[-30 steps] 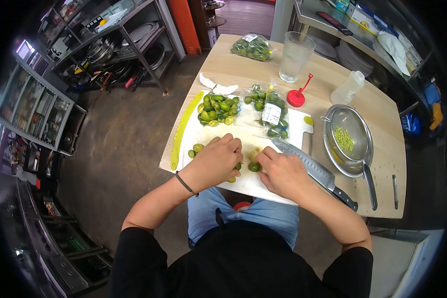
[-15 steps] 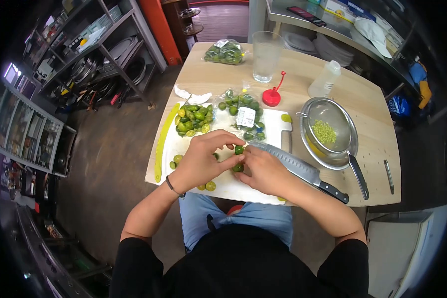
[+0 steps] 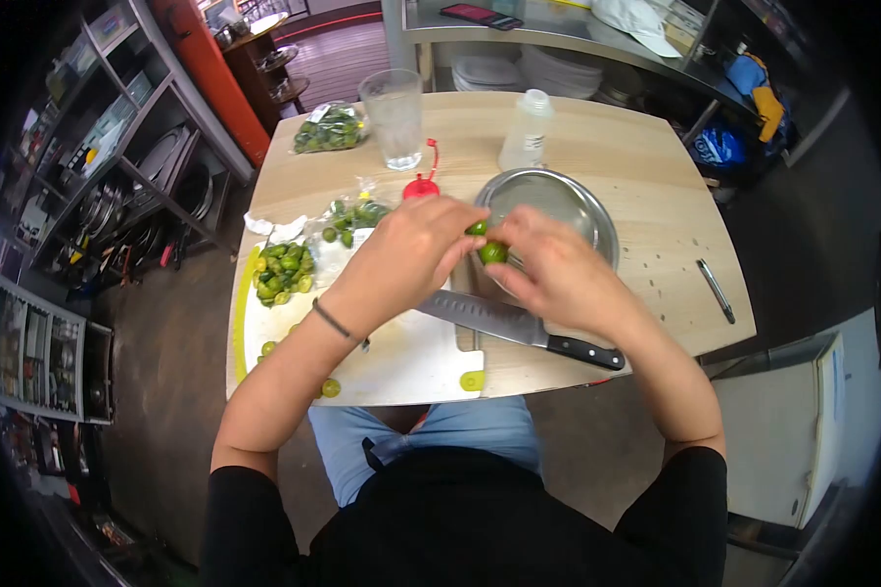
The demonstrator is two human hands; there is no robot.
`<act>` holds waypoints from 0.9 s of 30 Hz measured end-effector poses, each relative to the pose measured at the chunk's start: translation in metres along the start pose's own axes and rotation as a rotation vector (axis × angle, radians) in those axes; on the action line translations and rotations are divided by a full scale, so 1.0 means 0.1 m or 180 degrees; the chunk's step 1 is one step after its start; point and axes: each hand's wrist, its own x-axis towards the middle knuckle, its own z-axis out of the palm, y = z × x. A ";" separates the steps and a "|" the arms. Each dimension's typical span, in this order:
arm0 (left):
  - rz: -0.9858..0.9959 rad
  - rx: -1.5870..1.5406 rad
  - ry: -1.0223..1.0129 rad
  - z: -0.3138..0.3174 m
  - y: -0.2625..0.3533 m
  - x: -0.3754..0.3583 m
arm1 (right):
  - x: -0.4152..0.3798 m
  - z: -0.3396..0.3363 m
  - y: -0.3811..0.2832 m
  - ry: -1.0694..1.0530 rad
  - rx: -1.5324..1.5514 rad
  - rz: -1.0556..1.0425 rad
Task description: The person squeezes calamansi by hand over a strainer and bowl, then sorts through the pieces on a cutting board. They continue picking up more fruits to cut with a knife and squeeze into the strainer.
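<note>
Both hands are raised close together over the near-left side of a metal bowl (image 3: 605, 217). My left hand (image 3: 411, 245), a dark band at its wrist, pinches a small green lime (image 3: 478, 227) at its fingertips. A second small lime (image 3: 493, 252) sits in the curled fingers of my right hand (image 3: 563, 269), just below the first. Under the hands a large knife (image 3: 494, 318) lies across the edge of the white cutting board (image 3: 401, 367), its black handle to the right. A heap of limes (image 3: 282, 269) rests on the board's far left, and a cut lime (image 3: 331, 388) near its front edge.
A bag of limes (image 3: 331, 127), a tall glass (image 3: 394, 122), a red cap (image 3: 421, 186) and a white bottle (image 3: 529, 132) stand along the back. A partly hidden bag of limes (image 3: 343, 220) lies on the board. At right lies a pen (image 3: 717, 292).
Both hands have moved right, from over the cutting board to over the metal bowl, with the limes still in them. The camera view has also shifted right.
</note>
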 end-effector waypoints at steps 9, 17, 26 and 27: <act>0.0123 0.0099 -0.0451 0.94 -0.25 0.71 | -0.02 -0.25 0.88 -0.0250 -0.0846 0.0501; 0.0070 0.0302 -0.0522 1.07 -0.23 0.77 | -0.05 -0.25 0.96 -0.0134 -0.1583 0.0346; -0.0181 0.0409 -0.0593 1.05 -0.17 0.84 | -0.06 -0.26 0.98 0.0197 -0.1732 0.0151; -0.0181 0.0410 -0.0591 1.05 -0.16 0.85 | -0.06 -0.26 0.99 0.0207 -0.1762 0.0163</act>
